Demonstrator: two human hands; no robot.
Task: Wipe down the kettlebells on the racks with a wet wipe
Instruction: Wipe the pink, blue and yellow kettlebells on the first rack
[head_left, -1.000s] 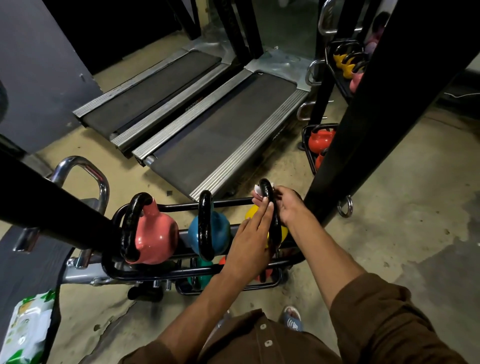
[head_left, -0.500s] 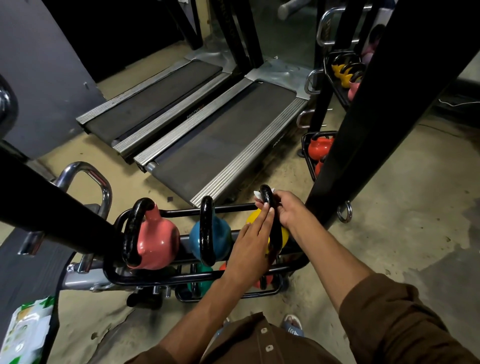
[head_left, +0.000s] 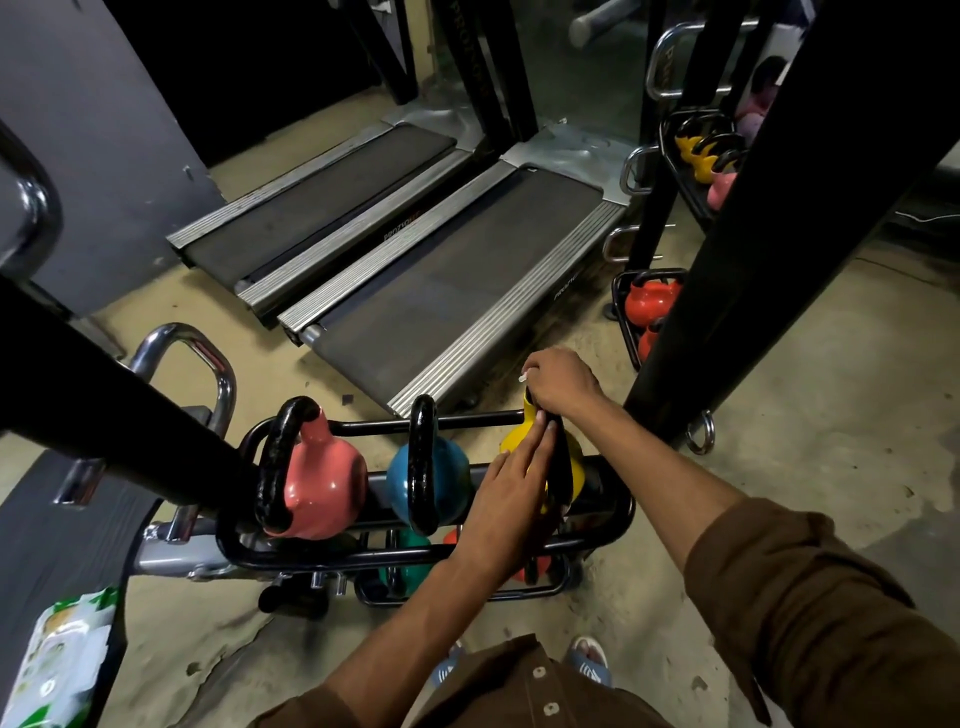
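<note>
Three kettlebells stand in the black rack (head_left: 395, 558): a pink kettlebell (head_left: 324, 488) at the left, a blue kettlebell (head_left: 447, 480) in the middle and a yellow kettlebell (head_left: 517, 441) at the right. My right hand (head_left: 563, 384) is closed over the top of the yellow one's black handle, with a scrap of white wet wipe (head_left: 523, 378) showing at the fingertips. My left hand (head_left: 511, 499) lies flat against the yellow kettlebell's side, fingers straight, steadying it.
A green and white wipes pack (head_left: 57, 660) lies at the lower left. Two treadmills (head_left: 441, 291) sit behind the rack. A thick black post (head_left: 779, 218) rises at the right, with another rack of red kettlebells (head_left: 649, 301) behind it. A black bar (head_left: 104, 405) crosses the left foreground.
My right hand has slid over the top of the yellow kettlebell's handle, now covering it and most of the wipe. My left hand stays flat on the kettlebell's side.
</note>
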